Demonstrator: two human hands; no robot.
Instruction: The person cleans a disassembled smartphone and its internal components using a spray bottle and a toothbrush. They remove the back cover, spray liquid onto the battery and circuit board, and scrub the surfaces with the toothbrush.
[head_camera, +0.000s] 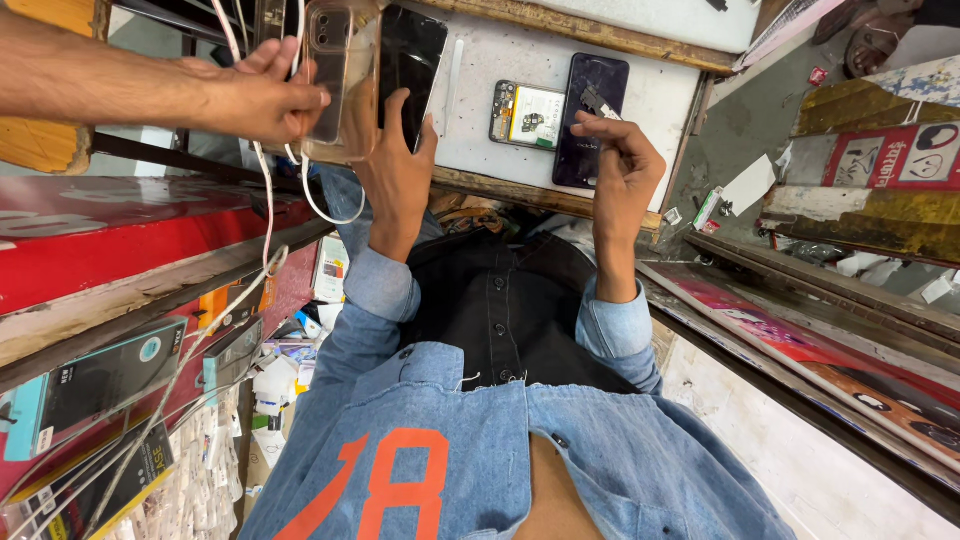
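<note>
Denim shirt (500, 450) below; hands grip phone (410, 70), tool (600, 103).

A phone repair stall: an opened phone (527, 113) on the worktop (660, 95), packaged accessories (95, 385) alongside.

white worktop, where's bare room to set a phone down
Bare patch on the worktop between the held phone and the opened phone; another right of the dark phone, up to the edge. The left is crowded: another person's hand, clear case, cables.

The small grey piece (598, 103) pinched in the right hand (622, 165) is too small to identify
</note>
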